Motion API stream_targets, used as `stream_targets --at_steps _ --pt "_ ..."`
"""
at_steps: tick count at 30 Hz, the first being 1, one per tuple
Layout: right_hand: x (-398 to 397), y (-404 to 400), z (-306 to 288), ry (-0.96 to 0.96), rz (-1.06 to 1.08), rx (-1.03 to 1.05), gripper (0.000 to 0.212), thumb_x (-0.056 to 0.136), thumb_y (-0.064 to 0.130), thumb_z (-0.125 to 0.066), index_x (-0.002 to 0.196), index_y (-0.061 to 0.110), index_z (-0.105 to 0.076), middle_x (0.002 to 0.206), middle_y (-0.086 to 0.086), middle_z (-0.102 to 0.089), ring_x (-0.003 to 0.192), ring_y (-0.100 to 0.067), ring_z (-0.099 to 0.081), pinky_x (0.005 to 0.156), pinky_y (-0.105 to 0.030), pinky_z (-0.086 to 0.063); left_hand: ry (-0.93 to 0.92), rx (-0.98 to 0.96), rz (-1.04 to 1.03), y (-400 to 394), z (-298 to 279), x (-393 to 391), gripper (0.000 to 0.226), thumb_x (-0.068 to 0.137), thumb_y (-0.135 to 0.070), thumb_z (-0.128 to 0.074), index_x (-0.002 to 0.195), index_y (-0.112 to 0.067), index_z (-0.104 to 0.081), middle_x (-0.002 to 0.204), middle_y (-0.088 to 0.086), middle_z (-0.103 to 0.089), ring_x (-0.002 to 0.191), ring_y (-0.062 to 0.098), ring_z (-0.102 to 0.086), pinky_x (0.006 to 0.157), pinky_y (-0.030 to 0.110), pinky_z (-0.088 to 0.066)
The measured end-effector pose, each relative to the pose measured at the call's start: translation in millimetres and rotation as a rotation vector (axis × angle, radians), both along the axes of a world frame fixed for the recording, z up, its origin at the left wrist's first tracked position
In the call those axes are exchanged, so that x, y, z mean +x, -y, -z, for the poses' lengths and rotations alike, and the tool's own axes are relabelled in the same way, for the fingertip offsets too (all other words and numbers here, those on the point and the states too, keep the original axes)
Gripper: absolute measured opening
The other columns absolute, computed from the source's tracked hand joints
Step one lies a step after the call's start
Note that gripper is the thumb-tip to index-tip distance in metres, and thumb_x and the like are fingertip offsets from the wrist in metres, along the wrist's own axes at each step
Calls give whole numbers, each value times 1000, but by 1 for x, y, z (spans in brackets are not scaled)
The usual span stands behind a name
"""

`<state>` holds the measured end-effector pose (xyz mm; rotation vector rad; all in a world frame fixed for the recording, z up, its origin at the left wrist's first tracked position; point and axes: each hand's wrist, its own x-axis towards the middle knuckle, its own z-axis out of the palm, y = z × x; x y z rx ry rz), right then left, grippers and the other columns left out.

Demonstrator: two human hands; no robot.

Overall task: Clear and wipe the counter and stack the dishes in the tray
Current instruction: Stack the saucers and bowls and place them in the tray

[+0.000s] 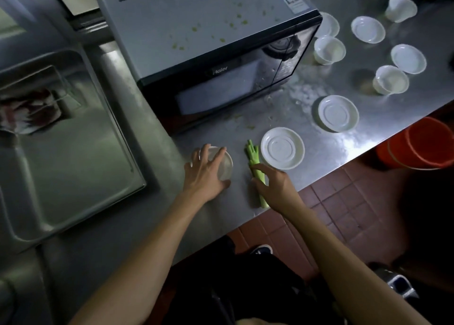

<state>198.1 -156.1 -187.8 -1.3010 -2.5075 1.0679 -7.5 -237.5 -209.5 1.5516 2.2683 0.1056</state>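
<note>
My left hand (205,171) is closed over a small white bowl (224,165) lying on the steel counter (344,142) in front of the microwave. My right hand (272,182) grips a bunch of green vegetable stalks (253,156) lying on the counter beside it. An upside-down white saucer (282,148) sits just right of the stalks, and another (338,113) lies farther back. Several more white bowls and saucers, among them a bowl (390,79) and a saucer (367,29), are scattered at the back right. A metal tray (81,182) lies at the left.
A black and grey microwave (208,42) with green scraps on top stands at the back centre. Water and food bits spot the counter before it. A wrapped reddish item (29,111) rests in the tray. An orange bucket (422,144) stands on the tiled floor at right.
</note>
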Motion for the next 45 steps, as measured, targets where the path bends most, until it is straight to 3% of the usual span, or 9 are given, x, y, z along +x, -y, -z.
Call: stream_targets --at_steps 6,12,15,19,22,24,27,32,45 --pt "41 -35 -12 -27 161 -20 37 89 16 -69 126 14 -65 129 -4 -66 118 -24 -61 96 -29 -45 33 126 49 -51 -18 31 95 67 -63 -71 148 -41 -28 149 3 -22 130 33 -31 96 53 -46" --pt "119 -82 -19 -43 236 -20 36 93 19 -66 129 18 -63 131 0 -64 117 -18 -59 90 -17 -39 -15 119 141 -112 -35 114 92 71 -63 -71 148 -46 -26 152 2 -20 134 31 -26 99 51 -40" --pt "166 -111 -18 -43 286 -50 37 93 22 -65 130 23 -63 132 2 -63 111 -16 -62 91 -20 -43 -34 75 164 -145 -45 163 91 72 -66 -68 149 -48 -22 152 -1 -17 134 31 -25 100 54 -38" --pt "227 -148 -24 -76 330 -51 37 91 19 -64 128 20 -64 116 -2 -69 87 -15 -64 81 -26 -48 -70 57 244 -187 -49 226 92 74 -67 -65 150 -47 -19 152 1 -18 136 31 -24 102 51 -38" --pt "270 -171 -29 -113 388 -7 37 89 13 -65 125 14 -65 119 -5 -69 104 -22 -65 92 -32 -49 -91 59 295 -213 -52 265 90 74 -66 -64 151 -44 -21 151 1 -20 134 32 -28 100 51 -40" --pt "295 -183 -31 -105 416 10 37 88 15 -65 125 14 -66 125 -2 -68 111 -21 -63 94 -25 -44 -95 68 321 -228 -55 288 88 75 -66 -63 151 -43 -24 152 1 -19 134 32 -28 101 50 -39" --pt "324 -195 -32 -86 448 19 37 87 17 -65 124 17 -66 124 0 -67 104 -19 -64 86 -19 -40 -101 67 341 -246 -57 317 90 74 -70 -63 151 -45 -23 156 1 -15 139 29 -21 102 49 -36" --pt "354 -210 -29 -104 487 37 37 88 16 -68 125 14 -65 124 -3 -68 111 -20 -63 90 -19 -40 -106 59 371 -275 -51 340 95 69 -73 -65 151 -45 -24 153 2 -20 138 30 -23 102 49 -39" --pt "343 -298 -20 -15 373 101 39 84 11 -70 122 9 -66 126 -6 -65 114 -28 -61 95 -37 -49 -25 47 307 -356 -30 334 92 76 -68 -65 152 -44 -18 158 6 -13 143 31 -16 106 53 -35"
